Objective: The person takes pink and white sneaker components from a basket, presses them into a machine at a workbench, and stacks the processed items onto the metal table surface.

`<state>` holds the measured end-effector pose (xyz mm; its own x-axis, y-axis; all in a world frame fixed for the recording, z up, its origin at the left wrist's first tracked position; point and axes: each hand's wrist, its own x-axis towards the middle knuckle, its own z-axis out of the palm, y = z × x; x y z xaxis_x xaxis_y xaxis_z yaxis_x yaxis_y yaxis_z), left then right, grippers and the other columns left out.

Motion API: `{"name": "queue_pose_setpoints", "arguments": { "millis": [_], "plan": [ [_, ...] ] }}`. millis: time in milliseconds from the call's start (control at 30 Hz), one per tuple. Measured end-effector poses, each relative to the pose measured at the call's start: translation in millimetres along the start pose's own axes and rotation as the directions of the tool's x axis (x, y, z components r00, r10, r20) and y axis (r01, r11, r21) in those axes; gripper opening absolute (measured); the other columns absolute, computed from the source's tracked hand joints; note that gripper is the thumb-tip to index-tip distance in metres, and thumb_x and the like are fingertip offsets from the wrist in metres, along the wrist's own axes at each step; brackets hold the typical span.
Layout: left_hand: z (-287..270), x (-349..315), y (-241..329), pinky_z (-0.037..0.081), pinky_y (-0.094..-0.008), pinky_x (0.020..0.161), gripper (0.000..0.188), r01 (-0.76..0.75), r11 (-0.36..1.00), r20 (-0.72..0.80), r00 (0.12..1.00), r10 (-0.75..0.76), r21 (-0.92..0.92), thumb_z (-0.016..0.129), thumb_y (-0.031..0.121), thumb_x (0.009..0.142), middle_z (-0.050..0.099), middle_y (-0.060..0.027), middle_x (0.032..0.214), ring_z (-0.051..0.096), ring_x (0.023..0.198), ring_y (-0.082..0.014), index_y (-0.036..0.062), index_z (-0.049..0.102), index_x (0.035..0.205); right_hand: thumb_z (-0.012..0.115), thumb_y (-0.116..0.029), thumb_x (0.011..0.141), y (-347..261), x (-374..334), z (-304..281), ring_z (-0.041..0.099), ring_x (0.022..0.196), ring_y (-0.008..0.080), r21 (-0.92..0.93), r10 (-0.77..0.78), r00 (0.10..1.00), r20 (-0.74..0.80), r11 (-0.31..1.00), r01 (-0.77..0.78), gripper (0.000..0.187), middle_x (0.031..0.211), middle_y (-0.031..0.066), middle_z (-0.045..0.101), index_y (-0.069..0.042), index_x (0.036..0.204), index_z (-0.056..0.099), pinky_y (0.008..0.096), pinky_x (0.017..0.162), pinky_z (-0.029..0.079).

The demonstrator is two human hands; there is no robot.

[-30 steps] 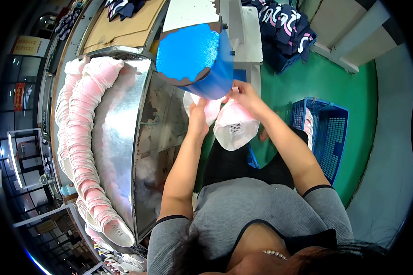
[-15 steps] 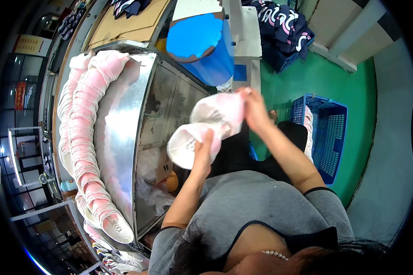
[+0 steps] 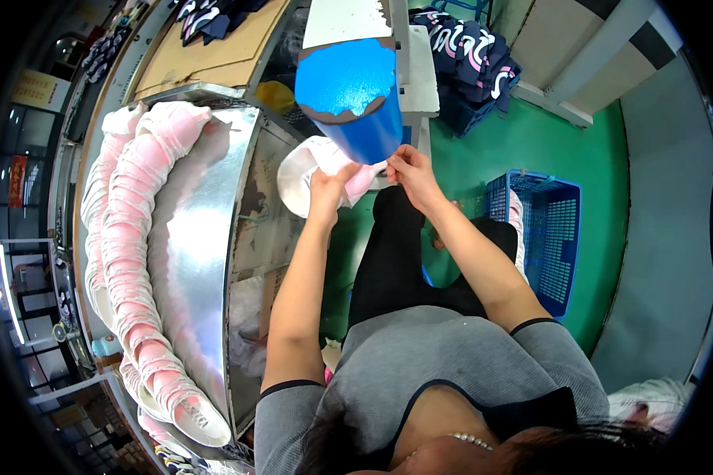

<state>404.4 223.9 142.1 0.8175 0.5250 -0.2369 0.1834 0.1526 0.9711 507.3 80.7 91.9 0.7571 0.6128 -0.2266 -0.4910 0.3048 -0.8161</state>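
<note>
A pink and white cap (image 3: 313, 170) is held between both hands, just below a blue rounded form (image 3: 352, 91) on a machine. My left hand (image 3: 327, 190) grips the cap's crown from below. My right hand (image 3: 408, 174) pinches its right edge, close to the lower rim of the blue form. The cap's white brim points left toward a shiny metal table (image 3: 206, 237).
Long stacked rows of pink and white caps (image 3: 131, 253) lie along the metal table at left. A blue plastic crate (image 3: 543, 233) stands on the green floor at right. Dark printed garments (image 3: 471, 55) are piled at top right. Cardboard sheets (image 3: 206, 47) lie at top left.
The cap has been turned over and raised back up to the blue form. Both hands moved up with it, from in front of the body.
</note>
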Motion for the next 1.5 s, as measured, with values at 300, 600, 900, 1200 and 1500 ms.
{"name": "queue_pose_setpoints", "arguments": {
  "millis": [300, 600, 900, 1200, 1500],
  "plan": [
    [-3.1, 27.7, -20.7, 0.051, -0.0386, 0.084, 0.035, 0.421, 0.703, 0.142, 0.896, -0.420, -0.573, 0.061, 0.012, 0.085, 0.063, -0.0142, 0.110, 0.063, 0.099, -0.0262, -0.0039, 0.056, 0.116, 0.058, -0.008, 0.087, -5.5, 12.0, 14.3, 0.050, 0.048, 0.0119, -0.078, 0.061, 0.982, -0.179, 0.994, -0.076, 0.010, 0.060, 0.0048, 0.054, -0.003, 0.079, 0.053, 0.0247, 0.046, 0.039],
    [-13.5, -8.4, -6.0, 0.048, -0.0417, 0.093, 0.034, 0.300, 0.539, 0.113, 0.929, -0.352, -0.787, 0.049, 0.019, 0.094, 0.061, -0.0131, 0.116, 0.059, 0.106, -0.0276, -0.0007, 0.051, 0.122, 0.055, -0.011, 0.088, -13.4, 33.3, 30.6, 0.051, 0.052, 0.0105, -0.324, -0.026, 0.997, -0.074, 0.946, 0.000, 0.015, 0.066, 0.0035, 0.054, 0.002, 0.093, 0.059, 0.0271, 0.047, 0.039],
    [-100.7, -160.5, 151.8, 0.044, -0.0344, 0.092, 0.045, -0.396, 0.918, -0.539, 0.764, 0.353, 0.040, 0.061, 0.022, 0.087, 0.057, -0.0118, 0.116, 0.054, 0.109, -0.0210, -0.0021, 0.050, 0.124, 0.058, -0.012, 0.087, 52.1, -139.9, -331.0, 0.050, 0.047, 0.0081, -0.108, 0.066, 0.691, -0.720, 0.973, -0.206, 0.006, 0.069, 0.0036, 0.060, -0.009, 0.093, 0.057, 0.0183, 0.038, 0.038],
    [-143.4, 4.6, -23.4, 0.044, -0.0348, 0.087, 0.045, -0.019, 0.852, -0.421, 0.863, 0.278, 0.523, 0.064, 0.019, 0.084, 0.055, -0.0133, 0.112, 0.053, 0.103, -0.0233, -0.0034, 0.050, 0.121, 0.052, -0.012, 0.085, 43.9, -295.8, -363.3, 0.061, 0.061, 0.0151, -0.263, 0.071, 0.544, -0.836, 0.818, -0.511, 0.017, 0.076, 0.0074, 0.063, -0.004, 0.098, 0.059, 0.0277, 0.049, 0.046],
    [-82.5, -125.6, -84.0, 0.046, -0.0346, 0.080, 0.045, -0.014, 0.244, -0.062, 0.951, 0.302, 0.970, 0.066, 0.015, 0.081, 0.055, -0.0156, 0.105, 0.053, 0.096, -0.0259, -0.0048, 0.051, 0.119, 0.064, -0.005, 0.071, 164.4, -365.7, -425.1, 0.052, 0.110, 0.0278, -0.236, -0.146, 0.196, -0.970, 0.357, -0.904, 0.044, 0.113, 0.0137, 0.055, -0.008, 0.113, 0.052, 0.0440, 0.086, 0.045]
  ]
}}
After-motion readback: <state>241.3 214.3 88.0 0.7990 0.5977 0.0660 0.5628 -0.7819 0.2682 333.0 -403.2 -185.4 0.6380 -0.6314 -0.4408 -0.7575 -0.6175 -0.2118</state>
